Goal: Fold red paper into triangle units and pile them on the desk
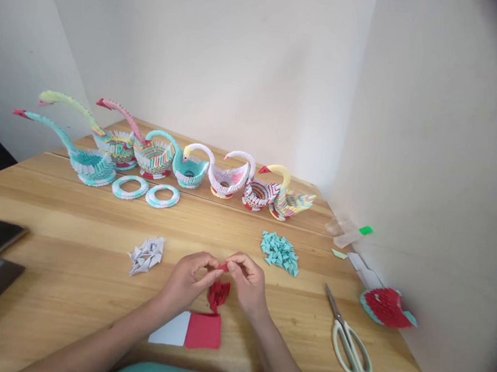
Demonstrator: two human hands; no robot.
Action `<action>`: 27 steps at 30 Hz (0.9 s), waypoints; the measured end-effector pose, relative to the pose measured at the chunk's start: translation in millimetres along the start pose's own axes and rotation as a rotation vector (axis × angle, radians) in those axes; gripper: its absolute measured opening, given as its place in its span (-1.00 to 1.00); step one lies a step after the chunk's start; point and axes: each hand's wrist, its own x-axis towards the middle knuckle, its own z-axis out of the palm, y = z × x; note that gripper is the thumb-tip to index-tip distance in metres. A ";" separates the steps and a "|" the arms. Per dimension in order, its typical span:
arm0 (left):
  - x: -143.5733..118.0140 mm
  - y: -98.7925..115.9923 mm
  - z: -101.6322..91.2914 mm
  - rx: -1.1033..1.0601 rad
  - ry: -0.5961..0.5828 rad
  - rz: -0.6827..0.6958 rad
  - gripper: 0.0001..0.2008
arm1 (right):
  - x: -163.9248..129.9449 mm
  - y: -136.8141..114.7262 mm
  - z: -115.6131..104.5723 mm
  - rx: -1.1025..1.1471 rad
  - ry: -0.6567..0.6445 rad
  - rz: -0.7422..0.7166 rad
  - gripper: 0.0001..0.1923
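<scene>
Between both fingertip grips, red paper piece point(223, 267), pile point(218, 294) below

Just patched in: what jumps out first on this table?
The row of paper swans along the table's far edge, long necks curving up. Nearer, both hands meet at centre, left hand and right hand pinching a red paper piece, between a grey pile and a teal pile.

Both forearms reach in from the near edge and converge. The left hand point(187, 280) and right hand point(247, 280) meet fingertip to fingertip, fingers curled, each grip pinched.
</scene>
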 end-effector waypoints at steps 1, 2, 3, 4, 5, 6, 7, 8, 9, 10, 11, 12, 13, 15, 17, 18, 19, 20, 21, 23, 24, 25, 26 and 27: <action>-0.1 0.2 0.0 -0.006 -0.006 -0.005 -0.83 | -0.2 0.5 0.0 0.002 -0.004 -0.001 -0.80; -0.1 0.6 -0.2 0.001 -0.007 0.002 -0.81 | -0.4 1.0 0.2 0.005 -0.008 0.001 -0.82; -0.2 0.9 -0.6 0.018 -0.004 0.021 -0.81 | -0.7 1.5 0.3 0.008 -0.010 0.006 -0.84; -0.4 1.2 -1.1 0.041 0.002 0.046 -0.81 | -0.9 2.0 0.4 0.010 -0.009 0.011 -0.85; -0.6 1.3 -1.5 0.064 0.011 0.073 -0.81 | -1.2 2.3 0.4 0.007 -0.007 0.012 -0.86; -0.8 1.1 -1.9 0.083 0.020 0.098 -0.81 | -1.4 2.6 0.2 -0.004 -0.006 0.008 -0.87; -1.0 0.8 -2.0 0.093 0.030 0.114 -0.82 | -1.7 2.6 -0.1 -0.024 -0.005 -0.007 -0.88; -1.3 0.4 -2.1 0.089 0.038 0.117 -0.83 | -1.9 2.5 -0.6 -0.053 -0.008 -0.033 -0.87; -1.5 0.2 -2.2 0.076 0.042 0.109 -0.84 | -2.2 2.2 -1.0 -0.088 -0.015 -0.067 -0.87; -1.8 0.3 -2.3 0.059 0.040 0.095 -0.84 | -2.5 1.9 -1.3 -0.123 -0.023 -0.103 -0.86; -2.0 0.6 -2.6 0.045 0.036 0.079 -0.83 | -2.8 1.6 -1.6 -0.153 -0.030 -0.136 -0.86; -2.2 1.2 -3.1 0.037 0.030 0.064 -0.82 | -3.2 1.3 -1.7 -0.175 -0.039 -0.160 -0.86; -2.4 2.0 -3.8 0.038 0.023 0.055 -0.81 | -3.6 1.2 -1.7 -0.188 -0.044 -0.174 -0.86; -2.9 3.7 -5.4 0.057 0.021 0.056 -0.78 | -4.4 1.4 -1.7 -0.195 -0.043 -0.178 -0.84; -3.3 4.8 -6.5 0.072 0.028 0.059 -0.78 | -5.0 2.0 -2.0 -0.195 -0.031 -0.176 -0.84; -3.4 4.9 -6.6 0.062 0.026 0.049 -0.79 | -5.2 2.3 -2.4 -0.197 -0.023 -0.183 -0.84; -3.3 4.8 -6.4 0.029 0.018 0.024 -0.79 | -5.3 2.5 -2.8 -0.202 -0.015 -0.196 -0.85; -2.9 4.4 -6.0 -0.032 0.000 -0.016 -0.78 | -5.3 2.6 -3.3 -0.211 -0.007 -0.215 -0.86; -2.4 3.9 -5.3 -0.123 -0.030 -0.070 -0.77 | -5.2 2.6 -3.8 -0.224 0.001 -0.240 -0.87; -0.8 3.1 -3.8 -0.349 -0.111 -0.197 -0.73 | -4.7 2.1 -4.8 -0.256 0.008 -0.299 -0.88; 0.2 3.0 -3.3 -0.456 -0.149 -0.254 -0.70 | -4.3 1.7 -5.2 -0.270 0.005 -0.327 -0.88; 1.2 3.1 -2.9 -0.542 -0.174 -0.301 -0.68 | -3.9 1.3 -5.6 -0.283 0.000 -0.352 -0.87; 2.2 3.4 -2.8 -0.606 -0.184 -0.336 -0.66 | -3.4 1.0 -6.1 -0.294 -0.003 -0.377 -0.88; 3.1 3.7 -2.8 -0.648 -0.175 -0.362 -0.65 | -2.9 0.7 -6.5 -0.304 0.001 -0.401 -0.88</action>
